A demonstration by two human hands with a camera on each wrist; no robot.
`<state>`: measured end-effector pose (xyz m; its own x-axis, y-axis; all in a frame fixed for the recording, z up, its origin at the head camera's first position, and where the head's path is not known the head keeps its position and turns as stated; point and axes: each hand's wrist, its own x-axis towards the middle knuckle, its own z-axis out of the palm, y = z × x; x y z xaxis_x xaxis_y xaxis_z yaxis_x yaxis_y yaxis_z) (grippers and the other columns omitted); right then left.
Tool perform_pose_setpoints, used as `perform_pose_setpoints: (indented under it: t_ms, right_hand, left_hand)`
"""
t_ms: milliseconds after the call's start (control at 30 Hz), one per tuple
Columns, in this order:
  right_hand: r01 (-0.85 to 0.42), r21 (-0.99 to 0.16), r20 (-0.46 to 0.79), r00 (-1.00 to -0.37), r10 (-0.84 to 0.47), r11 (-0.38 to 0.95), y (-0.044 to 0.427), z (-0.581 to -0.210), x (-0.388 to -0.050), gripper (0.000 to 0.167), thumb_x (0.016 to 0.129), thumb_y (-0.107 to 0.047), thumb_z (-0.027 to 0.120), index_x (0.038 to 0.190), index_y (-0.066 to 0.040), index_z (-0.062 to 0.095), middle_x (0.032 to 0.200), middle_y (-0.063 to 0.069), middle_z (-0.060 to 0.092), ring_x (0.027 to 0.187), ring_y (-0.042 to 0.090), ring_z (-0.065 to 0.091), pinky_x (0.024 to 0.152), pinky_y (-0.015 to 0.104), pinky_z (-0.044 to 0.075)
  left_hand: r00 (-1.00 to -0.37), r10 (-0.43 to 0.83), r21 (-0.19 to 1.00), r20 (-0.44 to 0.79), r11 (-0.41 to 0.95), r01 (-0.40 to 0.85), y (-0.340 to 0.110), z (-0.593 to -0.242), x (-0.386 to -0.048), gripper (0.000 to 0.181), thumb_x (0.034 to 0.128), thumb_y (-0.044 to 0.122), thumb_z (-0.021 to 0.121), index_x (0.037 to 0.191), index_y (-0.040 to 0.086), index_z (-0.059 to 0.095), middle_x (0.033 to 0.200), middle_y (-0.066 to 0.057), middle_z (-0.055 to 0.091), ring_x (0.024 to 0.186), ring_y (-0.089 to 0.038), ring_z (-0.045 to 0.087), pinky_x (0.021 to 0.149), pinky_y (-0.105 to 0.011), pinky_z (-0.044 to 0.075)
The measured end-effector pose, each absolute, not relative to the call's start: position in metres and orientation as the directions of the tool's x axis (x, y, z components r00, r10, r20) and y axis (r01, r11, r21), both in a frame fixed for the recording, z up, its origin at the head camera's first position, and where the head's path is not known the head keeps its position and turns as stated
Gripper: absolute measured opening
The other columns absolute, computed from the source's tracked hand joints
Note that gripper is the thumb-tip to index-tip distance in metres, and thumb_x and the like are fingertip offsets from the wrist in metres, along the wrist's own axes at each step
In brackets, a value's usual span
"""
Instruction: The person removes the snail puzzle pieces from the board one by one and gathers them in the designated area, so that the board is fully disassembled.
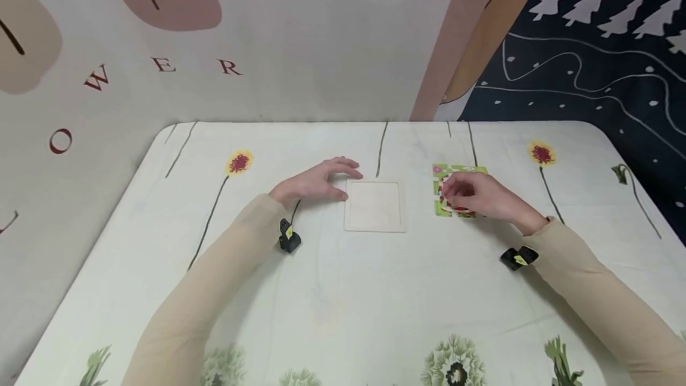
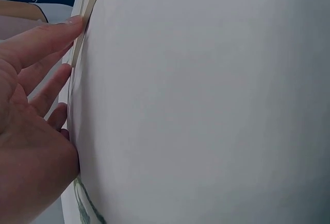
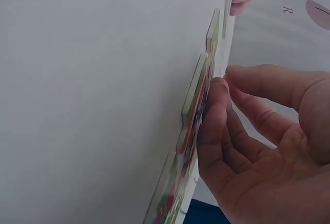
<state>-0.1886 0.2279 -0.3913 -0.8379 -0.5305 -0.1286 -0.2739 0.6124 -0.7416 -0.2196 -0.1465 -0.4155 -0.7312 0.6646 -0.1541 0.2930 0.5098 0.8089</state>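
A pale square puzzle tray [image 1: 375, 232] with a raised rim lies flat on the table. Beside its left edge is my left hand [image 1: 320, 181], fingers spread; the thumb is at the left edge and the fingertips are near the top left corner. In the left wrist view, that hand [image 2: 38, 74] meets the tray's thin edge [image 2: 92, 0]. Colourful green-and-red jigsaw pieces [image 1: 442, 209] lie grouped to the right of the tray. Over them is my right hand [image 1: 479, 196], fingers bent and nothing visibly held. In the right wrist view, its fingertips are close above the pieces [image 3: 195, 87].
A white cloth [image 1: 343, 308] printed with flowers and stems covers the table. Behind the table's far edge stands a light patterned wall hanging [image 1: 321, 40], with a dark tree-printed cloth [image 1: 579, 70] at the right. Each wrist carries a small black camera [image 1: 289, 237].
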Motion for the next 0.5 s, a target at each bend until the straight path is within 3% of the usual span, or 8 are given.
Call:
perform_pose_setpoints:
  t_ms: [200, 367, 500]
  right_hand:
    - [-0.266, -0.694, -0.139, -0.862, -0.487, 0.669, 0.239, -0.385, -0.186, 0.011, 0.097, -0.002, 0.067, 0.108, 0.001, 0.070, 0.098, 0.009, 0.068, 0.086, 0.021, 0.058, 0.070, 0.025, 0.048]
    - [-0.241, -0.655, -0.152, -0.887, -0.437, 0.717, 0.257, -0.380, -0.186, 0.016, 0.101, -0.010, 0.065, 0.112, 0.001, 0.069, 0.106, 0.014, 0.069, 0.094, 0.027, 0.062, 0.073, 0.026, 0.049]
    - [-0.222, -0.601, -0.157, -0.909, -0.386, 0.768, 0.269, -0.376, -0.185, 0.019, 0.103, -0.014, 0.064, 0.114, 0.001, 0.068, 0.111, 0.019, 0.068, 0.100, 0.033, 0.064, 0.074, 0.031, 0.050]
  left_hand:
    - [-0.740, 0.653, 0.784, -0.165, 0.542, 0.303, -0.143, -0.413, -0.215, 0.051, 0.0900, 0.003, 0.069, 0.140, -0.001, 0.060, 0.161, -0.018, 0.038, 0.156, -0.036, 0.015, 0.123, -0.056, 0.012]
    - [-0.756, 0.641, 0.627, -0.133, 0.645, 0.437, -0.138, -0.402, -0.206, 0.053, 0.0935, 0.010, 0.070, 0.144, 0.000, 0.057, 0.158, -0.022, 0.042, 0.154, -0.042, 0.022, 0.121, -0.060, 0.018]
    - [-0.789, 0.605, 0.540, -0.107, 0.701, 0.465, -0.144, -0.391, -0.196, 0.054, 0.0979, 0.014, 0.068, 0.147, -0.001, 0.053, 0.159, -0.025, 0.040, 0.153, -0.044, 0.022, 0.121, -0.061, 0.017]
